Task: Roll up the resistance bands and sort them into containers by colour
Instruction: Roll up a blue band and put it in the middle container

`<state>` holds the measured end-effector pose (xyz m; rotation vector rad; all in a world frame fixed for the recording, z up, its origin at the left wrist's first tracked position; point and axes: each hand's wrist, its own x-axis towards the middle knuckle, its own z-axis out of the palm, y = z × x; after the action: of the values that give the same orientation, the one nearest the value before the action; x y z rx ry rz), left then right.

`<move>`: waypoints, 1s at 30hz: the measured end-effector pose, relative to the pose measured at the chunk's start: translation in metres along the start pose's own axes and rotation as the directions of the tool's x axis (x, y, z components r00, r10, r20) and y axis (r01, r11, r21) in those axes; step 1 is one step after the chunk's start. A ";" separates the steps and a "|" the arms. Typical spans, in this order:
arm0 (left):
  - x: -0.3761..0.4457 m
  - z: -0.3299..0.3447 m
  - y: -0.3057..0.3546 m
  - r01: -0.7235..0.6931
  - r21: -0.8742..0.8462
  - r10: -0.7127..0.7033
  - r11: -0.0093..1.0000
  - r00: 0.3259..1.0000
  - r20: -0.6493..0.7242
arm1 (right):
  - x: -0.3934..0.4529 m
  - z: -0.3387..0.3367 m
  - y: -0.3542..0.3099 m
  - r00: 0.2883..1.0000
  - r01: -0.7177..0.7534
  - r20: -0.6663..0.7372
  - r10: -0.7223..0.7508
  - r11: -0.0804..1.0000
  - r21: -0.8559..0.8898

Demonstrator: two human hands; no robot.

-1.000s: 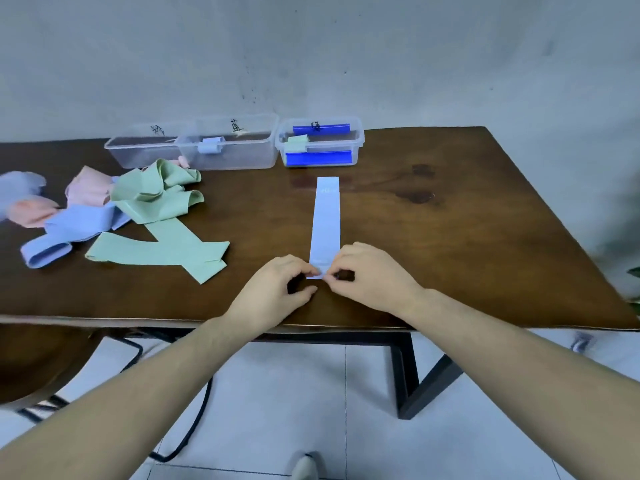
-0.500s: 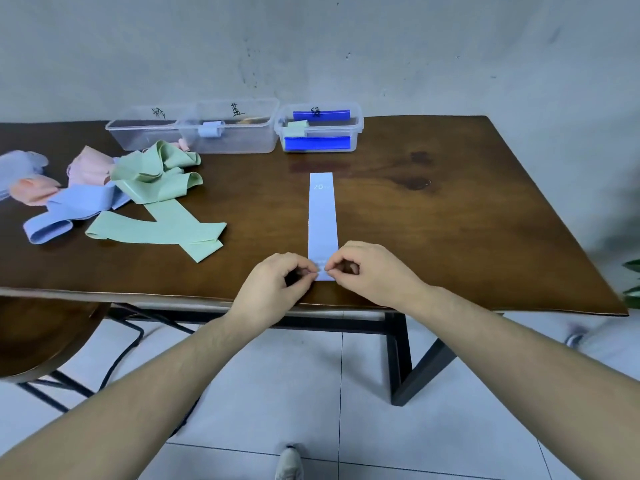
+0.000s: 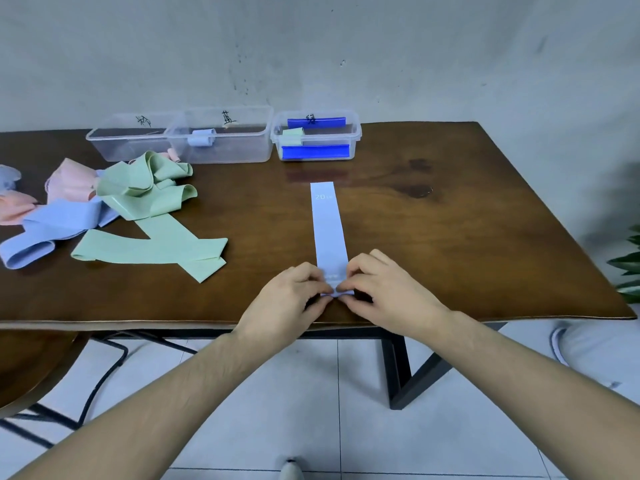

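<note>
Pale blue band (image 3: 327, 223) (white print), mint green bands (image 3: 145, 192), pink bands (image 3: 71, 181) — dark brown table (image 3: 450, 237).

You have a single view, from the head, looking forward and down across the table (image 3: 450, 244) toward the wall (image 3: 346, 46) that fills the top of the frame. It sits close: your forearms enter from the bottom corners, and floor (image 3: 277, 393) shows under the near edge. The wide lens probably bends the frame's margins.
</note>
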<state>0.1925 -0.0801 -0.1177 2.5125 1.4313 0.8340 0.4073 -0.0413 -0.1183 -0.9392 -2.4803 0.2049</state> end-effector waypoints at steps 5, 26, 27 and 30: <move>0.002 -0.001 -0.001 0.025 -0.061 -0.025 0.998 1.000 0.008 | -0.002 0.002 -0.007 0.998 -0.061 0.028 0.061 0.998 0.000; 0.017 -0.003 -0.009 0.032 -0.029 -0.030 0.999 0.997 0.069 | 0.004 -0.002 -0.003 0.996 -0.090 0.004 0.090 0.996 -0.006; 0.016 -0.003 -0.010 0.018 -0.028 -0.016 0.999 0.998 0.065 | 0.004 -0.002 -0.002 0.998 -0.070 0.005 0.070 0.997 -0.023; 0.016 -0.004 -0.013 -0.012 -0.012 0.013 1.000 0.997 0.080 | 0.005 -0.003 -0.001 0.999 -0.043 0.023 0.045 0.997 -0.062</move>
<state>0.1864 -0.0605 -0.1130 2.5179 1.3834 0.7329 0.4051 -0.0391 -0.1141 -1.0233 -2.5029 0.1559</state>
